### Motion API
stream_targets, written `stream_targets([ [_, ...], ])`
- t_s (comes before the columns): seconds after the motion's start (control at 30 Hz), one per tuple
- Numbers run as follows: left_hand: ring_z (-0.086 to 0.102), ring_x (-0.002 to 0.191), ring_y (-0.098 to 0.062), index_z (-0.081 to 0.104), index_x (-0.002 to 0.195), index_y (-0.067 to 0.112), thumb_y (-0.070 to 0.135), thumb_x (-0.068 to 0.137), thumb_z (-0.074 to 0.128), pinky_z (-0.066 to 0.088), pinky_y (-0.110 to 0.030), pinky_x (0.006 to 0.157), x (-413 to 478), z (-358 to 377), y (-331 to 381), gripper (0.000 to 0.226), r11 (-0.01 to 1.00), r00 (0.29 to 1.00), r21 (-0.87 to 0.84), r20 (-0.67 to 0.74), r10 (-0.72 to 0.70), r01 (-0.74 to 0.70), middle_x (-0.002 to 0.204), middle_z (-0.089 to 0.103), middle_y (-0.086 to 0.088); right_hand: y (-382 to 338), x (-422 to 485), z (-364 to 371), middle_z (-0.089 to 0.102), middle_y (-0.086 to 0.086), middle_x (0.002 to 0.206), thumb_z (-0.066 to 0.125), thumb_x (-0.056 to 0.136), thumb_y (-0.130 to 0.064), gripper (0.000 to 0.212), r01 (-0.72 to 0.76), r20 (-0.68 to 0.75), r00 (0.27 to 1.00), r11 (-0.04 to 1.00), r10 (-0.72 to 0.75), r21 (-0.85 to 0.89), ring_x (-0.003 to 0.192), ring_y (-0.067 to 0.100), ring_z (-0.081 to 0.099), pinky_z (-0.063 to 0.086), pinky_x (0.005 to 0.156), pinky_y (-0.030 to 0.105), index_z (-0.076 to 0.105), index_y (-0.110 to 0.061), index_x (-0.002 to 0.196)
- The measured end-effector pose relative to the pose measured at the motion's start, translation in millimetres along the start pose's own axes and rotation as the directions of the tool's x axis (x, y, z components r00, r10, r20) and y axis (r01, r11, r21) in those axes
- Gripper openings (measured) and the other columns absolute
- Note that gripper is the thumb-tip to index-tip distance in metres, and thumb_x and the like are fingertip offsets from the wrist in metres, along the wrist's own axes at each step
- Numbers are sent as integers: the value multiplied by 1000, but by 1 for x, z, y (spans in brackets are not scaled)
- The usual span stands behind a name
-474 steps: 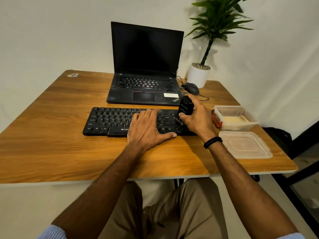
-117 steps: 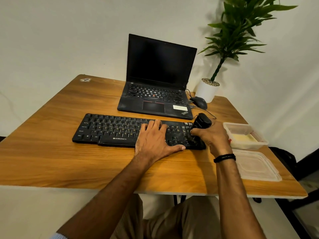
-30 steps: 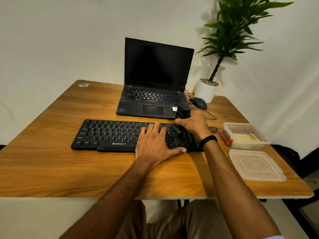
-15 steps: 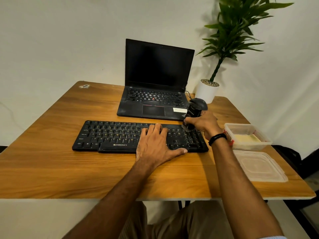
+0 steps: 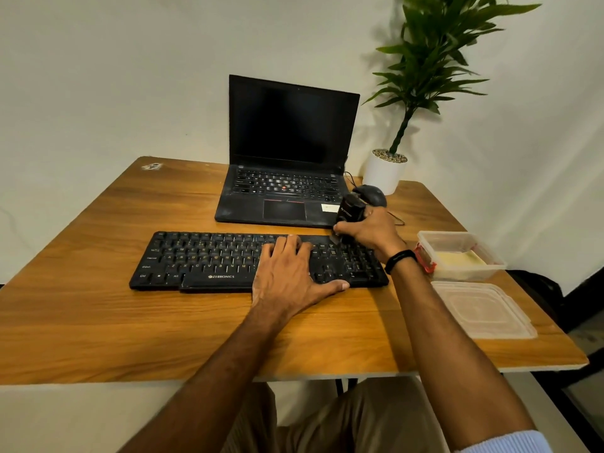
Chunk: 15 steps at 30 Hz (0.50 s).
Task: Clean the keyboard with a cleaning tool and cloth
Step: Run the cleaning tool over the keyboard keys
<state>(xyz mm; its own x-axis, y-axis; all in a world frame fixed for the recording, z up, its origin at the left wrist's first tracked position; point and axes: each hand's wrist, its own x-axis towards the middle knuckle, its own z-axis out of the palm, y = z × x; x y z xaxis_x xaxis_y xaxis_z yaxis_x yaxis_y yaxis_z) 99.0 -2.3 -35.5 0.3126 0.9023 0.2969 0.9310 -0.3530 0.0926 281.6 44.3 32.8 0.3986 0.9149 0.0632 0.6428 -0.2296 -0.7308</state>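
A black keyboard (image 5: 209, 261) lies across the middle of the wooden table (image 5: 98, 322). My left hand (image 5: 291, 276) rests flat on its right-of-centre keys, fingers straight, thumb along the front edge. My right hand (image 5: 372, 232) grips a black cleaning tool (image 5: 349, 210) upright, its lower end down on the keys at the keyboard's far right top rows. No cloth is plainly visible; a pale yellow thing lies in the plastic box (image 5: 461, 256).
An open black laptop (image 5: 287, 178) stands behind the keyboard, with a black mouse (image 5: 372, 194) and a white potted plant (image 5: 385, 171) to its right. The clear plastic box and its loose lid (image 5: 480, 310) sit by the table's right edge.
My right hand has slid the tool a little left along the keyboard's top right rows. My left hand has stayed on the keys.
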Motion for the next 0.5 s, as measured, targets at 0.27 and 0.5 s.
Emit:
stream_targets([
  [0.27, 39, 128, -21, 51, 144, 24, 106, 68, 19, 32, -43, 112, 1, 0, 1, 116, 1000, 1000, 3, -8, -3, 3, 139, 46, -1, -13, 8, 5, 69, -1, 98, 83, 76, -27, 34, 39, 34, 999, 994, -36, -104, 87, 12, 61, 48, 65, 21, 70, -14, 104],
  [0.5, 39, 129, -21, 50, 144, 25, 106, 68, 20, 31, -44, 113, 1, 1, 0, 115, 1000, 1000, -2, -4, -5, 5, 139, 45, -1, -6, 14, -5, 69, 8, 115, 86, 73, -36, 53, -92, -130, 989, 981, 70, -173, 105, 23, 64, 48, 71, 28, 67, -10, 115],
])
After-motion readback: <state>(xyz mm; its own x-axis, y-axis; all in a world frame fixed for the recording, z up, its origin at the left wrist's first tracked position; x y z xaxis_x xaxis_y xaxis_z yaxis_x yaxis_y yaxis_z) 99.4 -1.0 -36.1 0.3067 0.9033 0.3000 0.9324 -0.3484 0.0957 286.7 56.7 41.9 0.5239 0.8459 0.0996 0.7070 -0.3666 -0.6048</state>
